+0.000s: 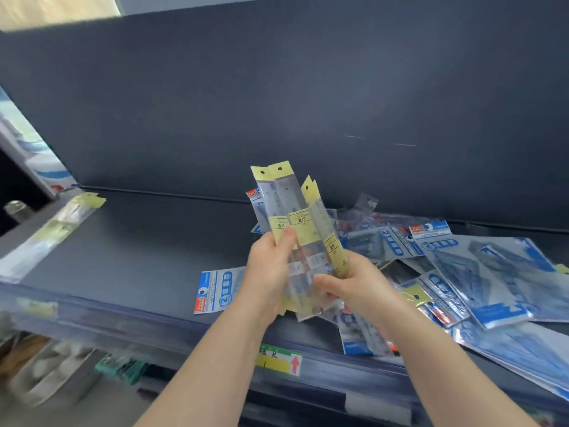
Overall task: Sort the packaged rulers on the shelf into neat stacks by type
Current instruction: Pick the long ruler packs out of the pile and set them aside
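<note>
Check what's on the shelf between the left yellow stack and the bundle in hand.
Head view: bare shelf between the yellow stack and the bundle, except one blue pack at the front edge beside the left hand.

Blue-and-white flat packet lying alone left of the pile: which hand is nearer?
Left. The left hand sits just right of the blue-and-white flat packet; the right hand is farther right, across the yellow-tagged clear ruler packs both grip.

held yellow ruler packs (296,217): at least 3 | blue packs (480,266): many
</note>
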